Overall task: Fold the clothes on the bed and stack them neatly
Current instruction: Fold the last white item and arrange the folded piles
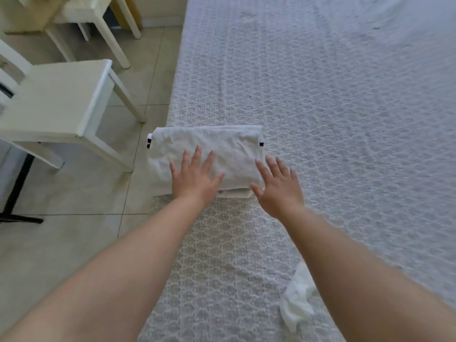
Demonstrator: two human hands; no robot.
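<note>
A folded white garment (212,144) with small black trim lies on top of a low stack at the left edge of the bed (333,107). My left hand (195,176) lies flat on its near half, fingers spread. At the garment's right edge my right hand (277,186) hovers or rests with its fingers spread, partly over the bedspread. A crumpled white garment (299,299) lies near my right forearm at the lower right. Part of the stack overhangs the bed's edge on the left.
The bed has a pale patterned cover. Left of it is tiled floor (86,188) with a white chair (56,102) close to the stack, another white chair (98,23) farther back, and a black stand base (17,193).
</note>
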